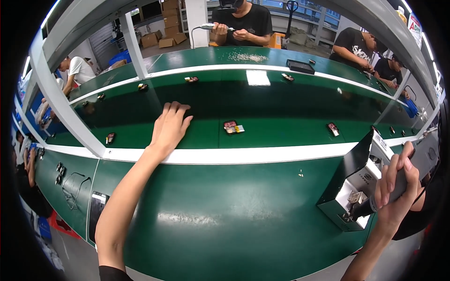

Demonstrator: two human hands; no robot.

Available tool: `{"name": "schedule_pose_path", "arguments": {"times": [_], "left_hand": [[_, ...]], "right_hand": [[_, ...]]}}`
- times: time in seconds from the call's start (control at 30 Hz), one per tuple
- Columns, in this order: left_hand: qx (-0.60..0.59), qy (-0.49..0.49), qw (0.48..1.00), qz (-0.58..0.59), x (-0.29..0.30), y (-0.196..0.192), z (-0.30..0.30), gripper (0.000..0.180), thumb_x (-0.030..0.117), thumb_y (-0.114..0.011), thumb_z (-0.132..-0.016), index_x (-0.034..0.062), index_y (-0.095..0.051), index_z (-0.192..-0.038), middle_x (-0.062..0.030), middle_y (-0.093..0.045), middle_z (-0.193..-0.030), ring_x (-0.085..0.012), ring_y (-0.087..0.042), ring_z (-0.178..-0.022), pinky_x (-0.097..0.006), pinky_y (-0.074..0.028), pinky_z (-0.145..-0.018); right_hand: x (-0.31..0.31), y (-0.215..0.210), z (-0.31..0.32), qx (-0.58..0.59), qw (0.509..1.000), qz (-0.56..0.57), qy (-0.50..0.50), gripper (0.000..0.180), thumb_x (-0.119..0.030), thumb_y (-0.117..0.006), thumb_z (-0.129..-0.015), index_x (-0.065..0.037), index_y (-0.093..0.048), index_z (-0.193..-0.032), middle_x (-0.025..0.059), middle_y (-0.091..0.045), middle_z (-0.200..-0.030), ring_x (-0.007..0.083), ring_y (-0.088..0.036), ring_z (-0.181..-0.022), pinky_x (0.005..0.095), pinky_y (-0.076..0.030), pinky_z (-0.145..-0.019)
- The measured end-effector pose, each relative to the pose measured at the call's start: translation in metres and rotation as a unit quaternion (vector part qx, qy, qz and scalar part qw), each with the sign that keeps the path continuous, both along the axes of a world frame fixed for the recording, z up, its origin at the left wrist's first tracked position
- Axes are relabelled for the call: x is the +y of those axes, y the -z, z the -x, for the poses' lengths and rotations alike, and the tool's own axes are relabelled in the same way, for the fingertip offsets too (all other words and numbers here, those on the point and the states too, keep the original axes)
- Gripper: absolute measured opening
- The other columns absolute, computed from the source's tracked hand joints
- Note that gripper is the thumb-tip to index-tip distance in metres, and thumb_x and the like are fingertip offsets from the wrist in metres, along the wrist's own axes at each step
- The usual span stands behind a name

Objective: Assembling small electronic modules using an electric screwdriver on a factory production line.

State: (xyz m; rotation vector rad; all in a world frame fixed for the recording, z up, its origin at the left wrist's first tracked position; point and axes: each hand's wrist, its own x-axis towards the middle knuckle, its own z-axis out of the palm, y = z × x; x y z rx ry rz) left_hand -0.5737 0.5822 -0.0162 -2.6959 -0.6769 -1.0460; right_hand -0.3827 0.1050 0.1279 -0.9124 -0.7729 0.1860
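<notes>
My left hand [171,127] reaches over the green conveyor belt [262,100] with its fingers stretched out and nothing visible in it. A small black housing with a red inside and a silver-and-yellow piece [233,127] lies on the belt to its right. My right hand [397,189] is wrapped round a dark grey electric screwdriver [425,158]. The tool slants down to the left, its black nose at the open front of a black-and-silver screw feeder box [354,166]. Whether the screwdriver's tip touches anything inside cannot be made out.
A white rail [253,155] edges the belt, and grey frame posts [68,93] rise at the left. More small housings [333,129] are spread along the belt. A phone [97,208], glasses [75,189] and tiny loose parts [301,173] lie on the bench. Co-workers sit opposite.
</notes>
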Motion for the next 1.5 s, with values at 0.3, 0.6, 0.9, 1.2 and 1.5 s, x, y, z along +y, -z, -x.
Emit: {"name": "schedule_pose_path", "arguments": {"times": [0.3,0.6,0.9,1.2,1.5], "left_hand": [[0.200,-0.478,0.852,0.070,0.125,0.017,0.154,0.055,0.014,-0.074,-0.094,0.0095,-0.051,-0.144,-0.0170,-0.050,-0.140,-0.0407,-0.052,-0.133,-0.065,-0.054,-0.094],[0.129,-0.360,0.910,0.160,0.106,0.024,0.160,0.026,0.019,-0.059,-0.108,0.0053,-0.050,-0.128,-0.0206,-0.055,-0.127,-0.0434,-0.056,-0.122,-0.060,-0.055,-0.093],[-0.019,-0.033,0.987,0.159,0.037,-0.007,0.137,0.027,-0.007,-0.070,-0.091,-0.0042,-0.057,-0.115,-0.0171,-0.054,-0.111,-0.0347,-0.063,-0.096,-0.044,-0.052,-0.086],[0.089,0.326,0.934,0.118,-0.200,-0.015,0.052,0.031,0.013,-0.074,-0.093,0.0014,-0.064,-0.120,-0.0155,-0.066,-0.119,-0.0319,-0.065,-0.117,-0.043,-0.052,-0.099],[0.060,0.431,0.887,0.156,-0.261,-0.009,0.031,0.042,0.022,-0.079,-0.094,-0.0002,-0.068,-0.127,-0.0095,-0.068,-0.126,-0.0247,-0.067,-0.113,-0.034,-0.063,-0.087]], "right_hand": [[-0.019,0.006,0.029,-0.111,0.990,-0.039,-0.079,0.020,-0.019,-0.045,-0.110,-0.009,-0.029,-0.105,0.0096,-0.046,-0.063,0.0159,-0.046,-0.033,0.0236,-0.047,-0.025],[-0.016,0.007,0.049,-0.121,0.989,-0.064,-0.063,0.021,-0.016,-0.048,-0.107,-0.004,-0.031,-0.110,0.0116,-0.047,-0.063,0.0183,-0.046,-0.031,0.0251,-0.049,-0.025],[-0.045,0.009,0.049,-0.158,0.982,-0.088,-0.054,0.022,-0.016,-0.051,-0.110,-0.007,-0.032,-0.106,0.0112,-0.054,-0.059,0.0218,-0.058,-0.035,0.0241,-0.049,-0.027],[-0.028,0.014,0.071,-0.061,0.985,-0.104,0.122,0.064,-0.037,-0.043,-0.113,-0.006,-0.021,-0.163,0.0011,-0.060,-0.084,0.0074,-0.068,-0.061,0.0167,-0.061,-0.057],[-0.025,-0.004,0.073,-0.192,0.981,-0.002,-0.029,0.032,-0.035,-0.040,-0.112,-0.004,-0.034,-0.120,0.0053,-0.055,-0.065,0.0150,-0.061,-0.039,0.0291,-0.062,-0.041]]}}
